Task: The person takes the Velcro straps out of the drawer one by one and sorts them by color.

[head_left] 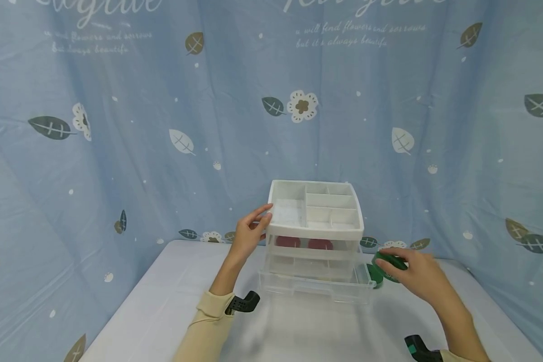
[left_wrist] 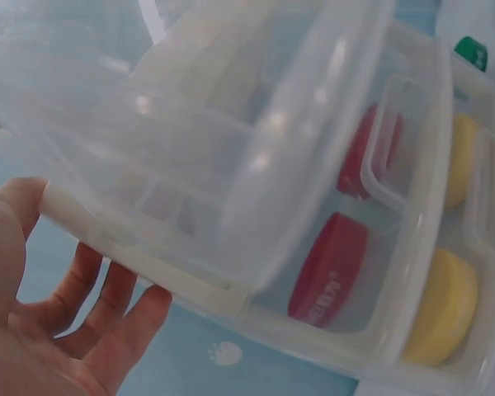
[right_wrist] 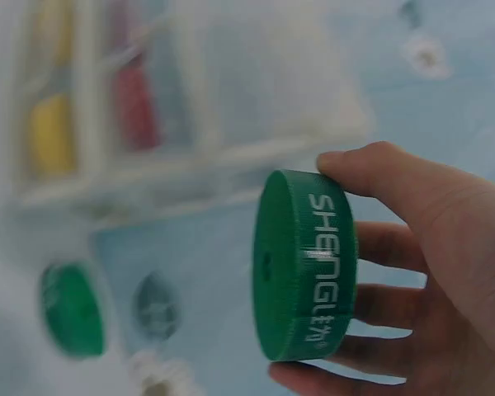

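My right hand (head_left: 418, 274) holds a green tape roll (right_wrist: 318, 272) with white lettering, its thumb on one edge and fingers on the other. The roll is beside the right side of a white organizer (head_left: 317, 234) with clear drawers. My left hand (head_left: 246, 234) rests its thumb and fingertips against the organizer's left side, near the top tray. One clear drawer (head_left: 317, 290) sticks out at the front. Inside the organizer are red rolls (left_wrist: 330, 268) and yellow rolls (left_wrist: 445, 305). A second green roll (right_wrist: 73, 309) is close to the organizer's right side.
The organizer's top tray (head_left: 288, 211) is split into several compartments. It stands on a white table (head_left: 199, 281), and a blue patterned curtain (head_left: 235, 141) hangs behind and at both sides. A black wrist camera (head_left: 244, 301) is strapped at my left sleeve.
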### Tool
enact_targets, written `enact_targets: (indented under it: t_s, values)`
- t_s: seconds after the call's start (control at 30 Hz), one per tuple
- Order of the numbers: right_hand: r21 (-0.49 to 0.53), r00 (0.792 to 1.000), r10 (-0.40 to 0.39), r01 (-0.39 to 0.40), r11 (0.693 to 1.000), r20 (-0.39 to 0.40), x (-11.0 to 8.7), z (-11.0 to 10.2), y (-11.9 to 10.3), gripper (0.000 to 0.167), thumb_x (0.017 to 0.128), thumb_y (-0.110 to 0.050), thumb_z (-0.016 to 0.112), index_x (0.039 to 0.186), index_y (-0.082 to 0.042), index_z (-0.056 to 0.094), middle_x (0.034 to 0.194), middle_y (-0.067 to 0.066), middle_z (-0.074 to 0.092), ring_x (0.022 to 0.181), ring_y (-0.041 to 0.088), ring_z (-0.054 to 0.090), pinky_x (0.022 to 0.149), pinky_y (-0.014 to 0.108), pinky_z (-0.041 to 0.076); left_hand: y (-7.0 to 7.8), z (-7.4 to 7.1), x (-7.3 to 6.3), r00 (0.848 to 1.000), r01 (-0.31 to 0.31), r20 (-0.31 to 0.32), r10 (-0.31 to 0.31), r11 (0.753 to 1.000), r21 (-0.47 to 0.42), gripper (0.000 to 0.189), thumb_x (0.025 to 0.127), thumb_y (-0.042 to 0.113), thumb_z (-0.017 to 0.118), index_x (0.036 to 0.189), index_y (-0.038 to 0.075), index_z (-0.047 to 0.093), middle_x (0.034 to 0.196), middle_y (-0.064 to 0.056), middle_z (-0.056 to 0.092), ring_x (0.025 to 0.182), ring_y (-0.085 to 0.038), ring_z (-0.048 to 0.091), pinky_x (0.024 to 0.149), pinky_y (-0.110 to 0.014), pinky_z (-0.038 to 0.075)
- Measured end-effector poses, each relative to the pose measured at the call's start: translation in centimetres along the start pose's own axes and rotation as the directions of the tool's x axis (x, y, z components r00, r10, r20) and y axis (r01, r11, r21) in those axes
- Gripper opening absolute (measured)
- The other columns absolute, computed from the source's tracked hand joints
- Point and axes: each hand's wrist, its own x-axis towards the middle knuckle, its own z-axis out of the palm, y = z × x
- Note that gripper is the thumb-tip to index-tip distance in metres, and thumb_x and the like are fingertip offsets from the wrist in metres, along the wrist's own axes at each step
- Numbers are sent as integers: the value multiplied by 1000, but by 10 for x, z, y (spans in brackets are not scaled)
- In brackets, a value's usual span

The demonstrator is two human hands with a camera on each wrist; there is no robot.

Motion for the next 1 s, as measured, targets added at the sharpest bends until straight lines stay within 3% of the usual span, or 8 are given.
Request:
enact_targets:
  t_s: [0.07, 0.2, 0.37, 0.5, 0.67, 0.87, 1.0]
  values:
    - [-18, 998, 44, -44, 999, 34, 2, 13, 15, 54, 90, -53, 64, 122, -10, 69, 115, 24, 69, 78, 26, 67, 55, 37, 50, -1, 0, 0, 1000, -3, -2, 3, 1000, -5, 39, 101, 23, 57, 139, 16, 58, 120, -24, 61, 86, -11, 65, 88, -46, 59]
    - [-51, 991, 112, -108, 993, 73, 6, 36, 40, 64, 89, -60, 61, 123, -6, 68, 112, 25, 69, 76, 26, 67, 51, 36, 49, -2, 0, 0, 1000, -6, -4, 5, 1000, -15, 39, 101, 23, 57, 139, 14, 57, 120, -24, 61, 87, -12, 66, 89, -47, 58]
    - [-79, 989, 138, -133, 988, 56, 7, 57, 66, 69, 88, -63, 61, 120, -2, 68, 107, 24, 71, 74, 29, 69, 49, 38, 51, -2, -1, 0, 1000, -1, -5, 1, 1000, -12, 39, 101, 23, 57, 139, 15, 57, 120, -23, 61, 90, -13, 66, 89, -47, 58]
    - [-100, 983, 182, -179, 979, 21, 8, 70, 82, 71, 89, -64, 59, 122, -3, 67, 114, 28, 68, 79, 39, 69, 50, 42, 51, -1, -1, 0, 1000, 3, 2, -3, 1000, -16, 38, 101, 22, 57, 139, 17, 58, 119, -22, 61, 89, -12, 65, 89, -45, 58]
    - [-111, 975, 222, -222, 969, -19, 9, 86, 95, 62, 92, -55, 62, 127, -3, 63, 120, 30, 64, 91, 49, 65, 56, 51, 53, -4, -1, 2, 1000, 7, 3, -7, 1000, -15, 38, 101, 22, 56, 139, 17, 57, 118, -21, 61, 87, -10, 64, 90, -46, 58]
    - [-127, 980, 192, -196, 972, -43, 9, 108, 104, 47, 93, -35, 66, 125, -1, 63, 121, 29, 63, 104, 52, 61, 74, 61, 53, -31, 0, 12, 1000, -13, -14, 13, 1000, -14, 40, 100, 31, 57, 139, 23, 58, 120, -20, 61, 88, -12, 64, 88, -47, 58]
    - [-132, 986, 159, -165, 977, -53, 9, 116, 108, 41, 94, -29, 66, 123, -1, 64, 125, 34, 59, 110, 55, 56, 83, 68, 49, -33, 0, 12, 999, -32, -28, 31, 999, -21, 37, 98, 35, 59, 135, 28, 60, 117, -18, 62, 88, -14, 65, 87, -45, 59]
